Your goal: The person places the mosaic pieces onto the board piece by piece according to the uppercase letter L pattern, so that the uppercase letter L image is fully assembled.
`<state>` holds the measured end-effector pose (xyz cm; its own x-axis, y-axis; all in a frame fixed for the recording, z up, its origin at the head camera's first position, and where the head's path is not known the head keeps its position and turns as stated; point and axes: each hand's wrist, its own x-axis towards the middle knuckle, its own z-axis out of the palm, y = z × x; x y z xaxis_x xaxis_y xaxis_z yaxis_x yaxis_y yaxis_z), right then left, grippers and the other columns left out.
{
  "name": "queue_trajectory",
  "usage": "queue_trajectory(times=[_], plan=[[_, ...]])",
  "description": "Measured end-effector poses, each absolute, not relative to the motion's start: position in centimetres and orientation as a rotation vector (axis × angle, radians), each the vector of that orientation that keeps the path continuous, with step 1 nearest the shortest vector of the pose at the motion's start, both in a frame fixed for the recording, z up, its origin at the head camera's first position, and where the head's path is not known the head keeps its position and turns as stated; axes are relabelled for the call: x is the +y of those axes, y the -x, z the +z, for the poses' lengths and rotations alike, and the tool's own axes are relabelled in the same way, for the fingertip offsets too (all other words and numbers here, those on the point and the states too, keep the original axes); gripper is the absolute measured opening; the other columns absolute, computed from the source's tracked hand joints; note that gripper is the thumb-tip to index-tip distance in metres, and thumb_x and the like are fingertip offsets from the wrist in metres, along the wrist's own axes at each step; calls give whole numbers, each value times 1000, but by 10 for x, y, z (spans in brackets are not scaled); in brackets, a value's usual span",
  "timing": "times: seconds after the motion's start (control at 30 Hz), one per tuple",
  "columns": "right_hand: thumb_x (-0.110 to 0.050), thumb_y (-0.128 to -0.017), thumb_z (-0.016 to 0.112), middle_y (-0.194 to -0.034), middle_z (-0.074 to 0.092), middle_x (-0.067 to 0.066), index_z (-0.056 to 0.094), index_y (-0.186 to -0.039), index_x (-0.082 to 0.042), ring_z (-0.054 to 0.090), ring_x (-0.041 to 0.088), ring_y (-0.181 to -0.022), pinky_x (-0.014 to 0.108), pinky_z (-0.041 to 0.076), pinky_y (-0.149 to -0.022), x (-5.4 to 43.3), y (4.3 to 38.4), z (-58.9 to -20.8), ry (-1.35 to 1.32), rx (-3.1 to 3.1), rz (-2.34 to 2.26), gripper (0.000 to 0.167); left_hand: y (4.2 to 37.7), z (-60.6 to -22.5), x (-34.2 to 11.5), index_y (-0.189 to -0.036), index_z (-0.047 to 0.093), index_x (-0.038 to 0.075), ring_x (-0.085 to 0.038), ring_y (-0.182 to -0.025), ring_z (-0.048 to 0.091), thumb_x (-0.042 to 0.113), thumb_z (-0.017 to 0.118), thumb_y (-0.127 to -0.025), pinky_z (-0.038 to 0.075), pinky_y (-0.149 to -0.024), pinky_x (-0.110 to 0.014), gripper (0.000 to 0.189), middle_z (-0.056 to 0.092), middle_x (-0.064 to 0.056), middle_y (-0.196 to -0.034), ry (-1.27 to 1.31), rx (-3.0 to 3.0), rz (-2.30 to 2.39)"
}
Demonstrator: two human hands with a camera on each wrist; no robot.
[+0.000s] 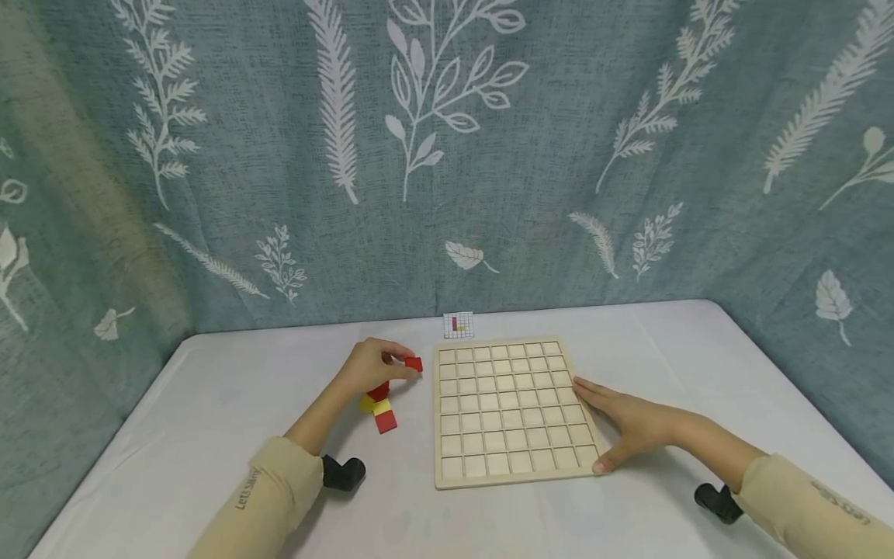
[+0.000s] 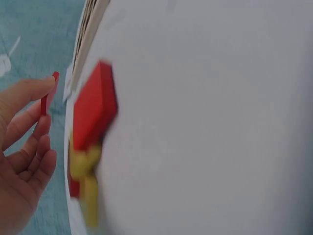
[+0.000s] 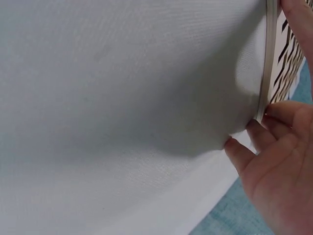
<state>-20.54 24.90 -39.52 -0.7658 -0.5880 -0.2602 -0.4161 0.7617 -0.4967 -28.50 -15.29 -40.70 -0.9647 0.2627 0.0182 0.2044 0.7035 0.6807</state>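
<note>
My left hand (image 1: 367, 366) pinches a small red square tile (image 1: 414, 364) between thumb and fingers, just left of the board. In the left wrist view that tile (image 2: 44, 105) shows edge-on. Below the hand lies a small cluster of tiles: a red tile (image 1: 386, 421) in front, a yellow tile (image 1: 381, 406) behind it, and more red and yellow partly covered by the hand. The wooden grid board (image 1: 438, 450) has bare squares. Along its right edge rests my right hand (image 1: 632, 423), fingers extended, with the thumb at the near right corner.
A small card (image 1: 458, 325) printed with a grid and a few coloured squares lies behind the board. White cloth (image 1: 391, 512) covers the table. A patterned green curtain (image 1: 433, 233) hangs at the table's back. Each wrist carries a black camera (image 1: 344, 473).
</note>
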Motion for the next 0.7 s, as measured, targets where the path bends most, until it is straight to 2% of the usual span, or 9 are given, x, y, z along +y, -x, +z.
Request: queue_trajectory(times=[0.13, 0.43, 0.7], plan=[[-52, -62, 78, -152, 7, 21, 12, -145, 5, 13, 42, -137, 55, 19, -106, 248, 206, -395, 759, 2537, -590, 120, 283, -405, -139, -101, 72, 11, -14, -69, 50, 26, 77, -74, 42, -55, -26, 32, 66, -3, -92, -457, 2819, 1116], [-54, -61, 77, -152, 8, 21, 13, -145, 4, 15, 42, -137, 53, 20, -106, 247, 209, -394, 760, 2552, -537, 121, 283, -400, -105, -101, 72, 14, -14, -73, 51, 28, 78, -73, 41, -56, -25, 32, 65, -1, -93, -498, 2802, 1130], [-53, -61, 77, -152, 6, 21, 12, -145, 5, 13, 42, -137, 54, 20, -106, 247, 207, -393, 741, 2530, -552, 121, 293, -403, -75, -101, 71, 11, -15, -78, 55, 23, 78, -74, 45, -64, -25, 30, 65, -2, -91, -587, 2763, 1105]])
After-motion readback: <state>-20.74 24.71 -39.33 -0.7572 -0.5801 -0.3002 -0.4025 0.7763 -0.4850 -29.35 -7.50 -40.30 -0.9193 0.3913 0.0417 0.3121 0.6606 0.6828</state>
